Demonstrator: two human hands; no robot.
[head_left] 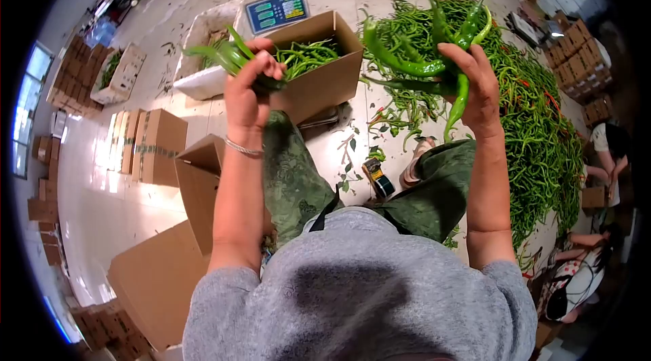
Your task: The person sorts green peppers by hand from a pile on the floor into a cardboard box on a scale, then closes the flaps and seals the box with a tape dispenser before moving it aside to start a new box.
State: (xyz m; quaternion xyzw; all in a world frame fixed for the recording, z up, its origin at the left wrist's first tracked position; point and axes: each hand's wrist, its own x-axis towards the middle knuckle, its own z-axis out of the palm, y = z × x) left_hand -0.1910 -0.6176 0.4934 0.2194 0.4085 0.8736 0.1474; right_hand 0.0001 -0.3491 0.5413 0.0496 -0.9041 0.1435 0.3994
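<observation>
One open cardboard box [325, 83] stands in the middle. Behind it sits one digital scale [277, 10]. Against its left side is one white foam crate [203, 79], and farther left a second crate [119, 76]. Right of the box lies one heap of peppers [542, 130], too many to count. In front of the box are two hands, left hand [245, 93] and right hand [478, 89], each gripping one pepper bunch [407, 62]. Two other people [607, 150] sit beyond the heap.

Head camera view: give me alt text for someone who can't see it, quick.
Seen from above, a seated person's left hand grips a small bunch of green peppers and the right hand a larger bunch. Ahead stands an open cardboard box holding peppers, a digital scale behind it; a big pepper pile covers the floor at right.
</observation>
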